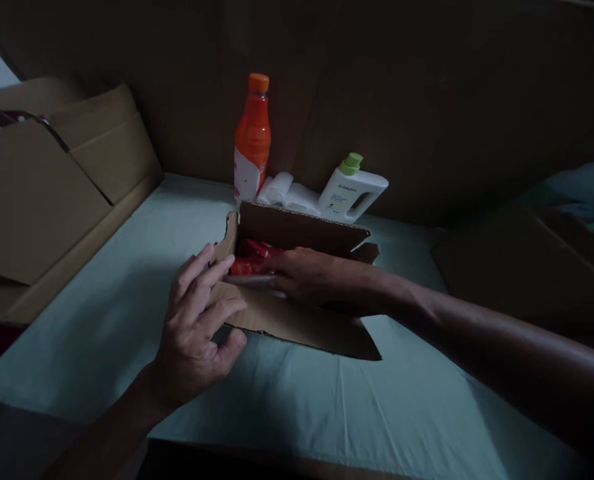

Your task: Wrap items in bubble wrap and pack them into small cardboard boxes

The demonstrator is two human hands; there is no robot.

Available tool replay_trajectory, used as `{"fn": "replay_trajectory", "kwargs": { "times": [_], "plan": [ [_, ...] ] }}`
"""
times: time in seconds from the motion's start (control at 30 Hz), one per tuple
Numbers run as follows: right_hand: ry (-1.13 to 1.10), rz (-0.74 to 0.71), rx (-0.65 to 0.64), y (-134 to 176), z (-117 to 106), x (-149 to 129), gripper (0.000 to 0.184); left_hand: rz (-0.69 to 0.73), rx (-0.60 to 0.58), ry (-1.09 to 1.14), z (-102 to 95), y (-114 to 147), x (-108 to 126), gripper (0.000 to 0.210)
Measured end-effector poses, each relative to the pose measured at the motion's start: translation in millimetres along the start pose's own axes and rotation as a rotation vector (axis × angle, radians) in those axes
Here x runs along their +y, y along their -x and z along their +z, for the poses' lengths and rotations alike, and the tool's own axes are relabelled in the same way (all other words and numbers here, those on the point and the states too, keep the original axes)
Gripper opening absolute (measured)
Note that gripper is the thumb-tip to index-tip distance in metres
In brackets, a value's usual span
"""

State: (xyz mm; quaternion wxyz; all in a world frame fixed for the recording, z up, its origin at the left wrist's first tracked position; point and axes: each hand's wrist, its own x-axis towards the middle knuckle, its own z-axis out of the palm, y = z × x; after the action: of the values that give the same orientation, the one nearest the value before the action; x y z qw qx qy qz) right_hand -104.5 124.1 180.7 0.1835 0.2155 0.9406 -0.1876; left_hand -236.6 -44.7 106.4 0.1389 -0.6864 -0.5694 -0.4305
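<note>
An open cardboard box (307, 320) sits on the cloth-covered table, its flaps raised and spread. My right hand (311, 275) reaches down inside it, fingers closed around the right end of a red package (244, 266); part of the hand is hidden by the front flap. Behind that package lies another red item (259, 249) with a shiny surface. Something whitish and clear is under the fingers, too dark to name. My left hand (199, 317) is at the box's front left corner, fingers spread and touching or very near the flap, holding nothing.
Behind the box stand an orange drink bottle (259, 133), a roll of bubble wrap (297, 193) and a white jug (347, 193) with a green cap. A larger cardboard box (41, 193) is at the left, and brown cardboard (517, 260) at the right. Cardboard walls the back.
</note>
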Motion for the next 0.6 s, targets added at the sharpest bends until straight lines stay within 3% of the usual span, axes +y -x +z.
{"fn": "replay_trajectory", "kwargs": {
  "times": [0.3, 0.4, 0.5, 0.6],
  "plan": [
    [0.035, 0.054, -0.127, -10.9, -7.5, -20.9, 0.026, 0.002, 0.012, -0.009, 1.8, -0.5, -1.2, 0.015],
    [0.09, 0.034, -0.103, -5.6, -11.9, -24.3, 0.026, 0.014, 0.018, -0.02, 1.6, -1.9, -3.3, 0.016],
    [0.082, -0.001, 0.169, 25.9, -19.0, -16.9, 0.027, 0.028, 0.01, -0.029, 0.9, -0.3, -6.1, 0.017],
    [-0.083, -0.013, 0.648, 86.5, -14.7, -1.4, 0.025, -0.043, 0.055, -0.009, 0.7, 7.1, -10.3, 0.03]
  ]
}}
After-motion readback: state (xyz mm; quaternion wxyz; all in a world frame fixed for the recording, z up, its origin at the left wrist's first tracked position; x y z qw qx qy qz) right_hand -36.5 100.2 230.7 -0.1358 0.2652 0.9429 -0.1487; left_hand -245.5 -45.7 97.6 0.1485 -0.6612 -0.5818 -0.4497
